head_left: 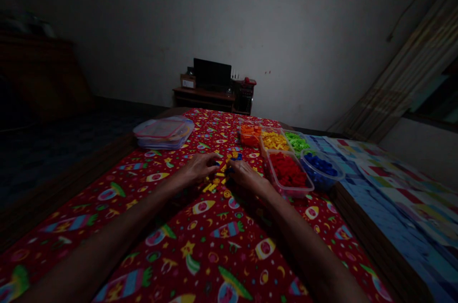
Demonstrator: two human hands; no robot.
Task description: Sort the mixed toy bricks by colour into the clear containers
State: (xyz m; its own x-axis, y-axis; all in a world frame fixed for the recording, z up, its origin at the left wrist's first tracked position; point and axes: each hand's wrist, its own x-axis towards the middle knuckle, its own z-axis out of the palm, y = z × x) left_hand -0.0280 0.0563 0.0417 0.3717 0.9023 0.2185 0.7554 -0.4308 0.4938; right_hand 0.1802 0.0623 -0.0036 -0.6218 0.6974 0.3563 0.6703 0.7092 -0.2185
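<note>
Both my arms reach forward over a red tablecloth point(200, 245) printed with rockets and stars. My left hand point(200, 168) and my right hand point(244, 174) meet at a small cluster of yellow and blue building bricks point(223, 169) lying on the cloth. The fingers of both hands curl in toward the bricks and pinch at small pieces. The room is dim, so I cannot make out exactly which piece each hand grips. Loose yellow bricks point(214, 184) lie just in front of the hands.
Right of my hands stand clear tubs of sorted bricks: red point(288, 172), blue point(320, 165), yellow point(274, 141), green point(296, 141), orange point(249, 134). A stack of tub lids point(163, 132) lies at the far left. A patterned bed cover point(393, 188) lies right. A low cabinet point(211, 95) stands by the wall.
</note>
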